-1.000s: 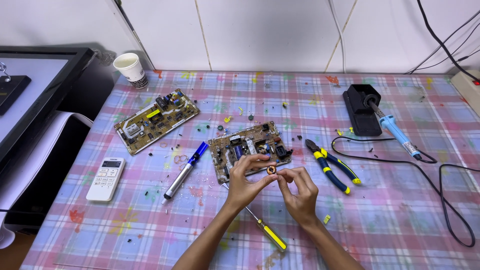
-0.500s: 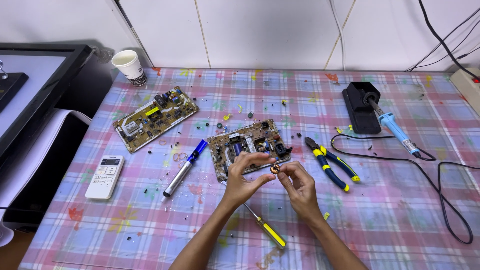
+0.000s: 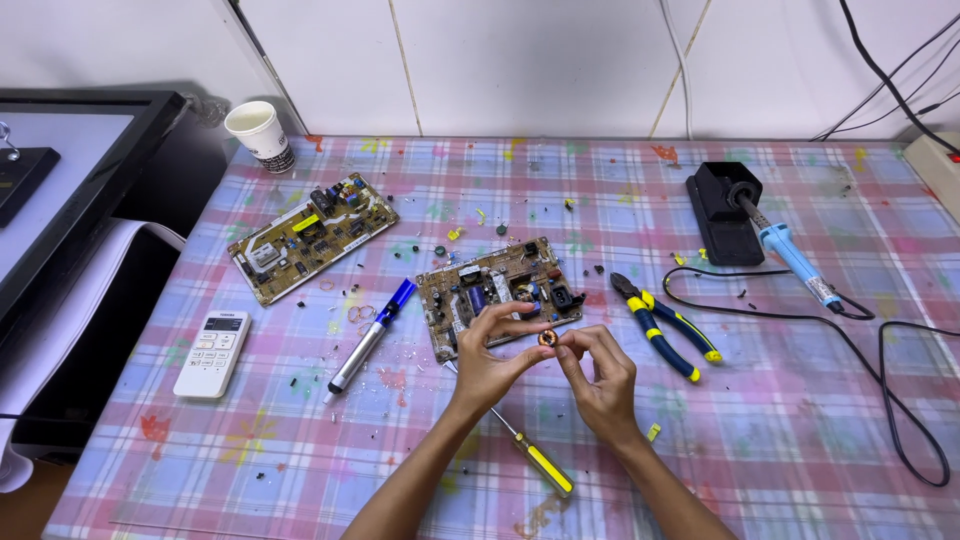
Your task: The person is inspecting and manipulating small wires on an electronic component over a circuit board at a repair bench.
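Note:
Both my hands meet at the middle of the table, just in front of a brown circuit board (image 3: 470, 288). My left hand (image 3: 492, 352) and my right hand (image 3: 598, 372) pinch a small round copper-coloured coil component (image 3: 547, 339) between their fingertips. A yellow-handled screwdriver (image 3: 538, 463) lies on the table under my wrists. A silver and blue desoldering pump (image 3: 370, 336) rests to the left of the board.
A second circuit board (image 3: 312, 234) lies at the back left, near a paper cup (image 3: 260, 135). A white remote (image 3: 213, 352) sits at the left. Blue-yellow pliers (image 3: 663, 325), a soldering iron (image 3: 786, 250) in its black stand (image 3: 718, 215) and a looping black cable (image 3: 900, 400) occupy the right.
My hands have stayed together on the small coil, with only a slight shift of the fingers. Nothing else on the table has moved.

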